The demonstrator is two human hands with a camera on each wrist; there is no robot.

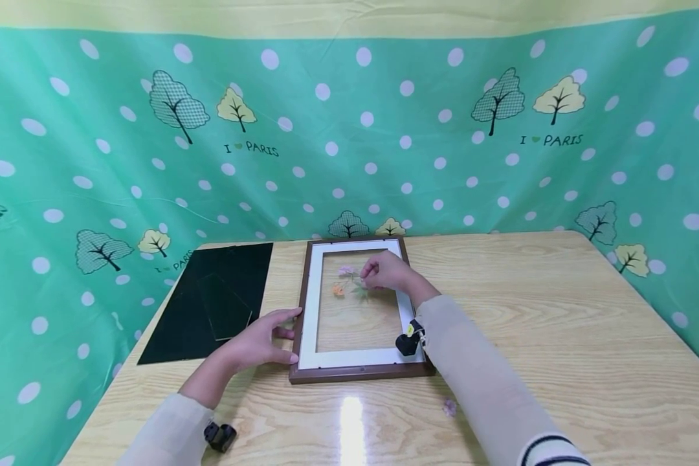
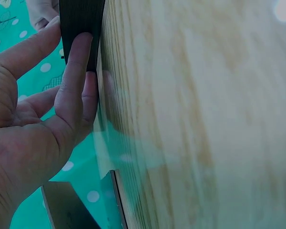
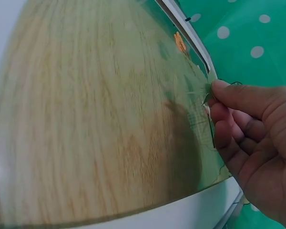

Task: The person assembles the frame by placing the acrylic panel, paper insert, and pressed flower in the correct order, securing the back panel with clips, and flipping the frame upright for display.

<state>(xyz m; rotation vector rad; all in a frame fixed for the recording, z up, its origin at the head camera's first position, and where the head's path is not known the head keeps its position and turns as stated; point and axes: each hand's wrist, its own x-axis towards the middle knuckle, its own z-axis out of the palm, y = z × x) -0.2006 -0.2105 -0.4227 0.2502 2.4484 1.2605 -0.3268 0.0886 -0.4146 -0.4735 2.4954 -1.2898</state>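
A brown picture frame point(image 1: 361, 373) with a white inner border point(image 1: 309, 310) lies on the wooden table. Inside its opening rest a pink flower point(image 1: 346, 270) and an orange flower point(image 1: 338, 290), both in the upper part. My right hand point(image 1: 387, 270) is over the opening beside the flowers and pinches a green leaf sprig point(image 3: 207, 99) between thumb and index finger. At the frame's left side, my left hand point(image 1: 262, 340) touches the outer edge with spread fingertips; the left wrist view shows its fingers point(image 2: 72, 81) against the frame's dark side.
A black panel point(image 1: 175, 323) lies to the left of the frame. One small purple flower point(image 1: 449, 407) is on the table near my right forearm. Behind the table hangs a green dotted curtain point(image 1: 373, 168).
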